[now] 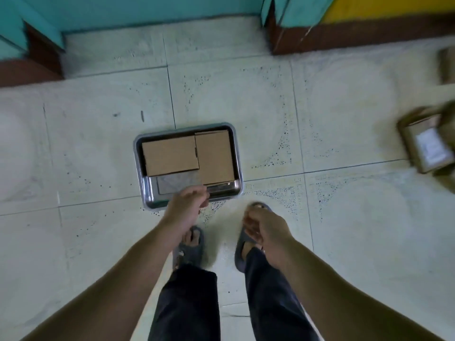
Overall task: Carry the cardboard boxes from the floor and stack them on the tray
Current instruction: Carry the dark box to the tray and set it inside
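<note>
Both hands are empty, fingers loosely curled; the left hand (187, 205) hovers at the near rim of the rectangular steel tray (138, 168), where two flat brown cardboard boxes (170, 156) lie side by side. More brown boxes (426, 146), blurred, seem to lie on the floor well right of the fingers, nearest the right hand (266, 230).

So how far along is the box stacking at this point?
Done: a cardboard box and a second box lie side by side in the metal tray. In hand: nothing; the left hand and right hand are empty, loosely curled. Left: at least two blurred boxes sit on the floor at the right, and no second layer is stacked.
</note>
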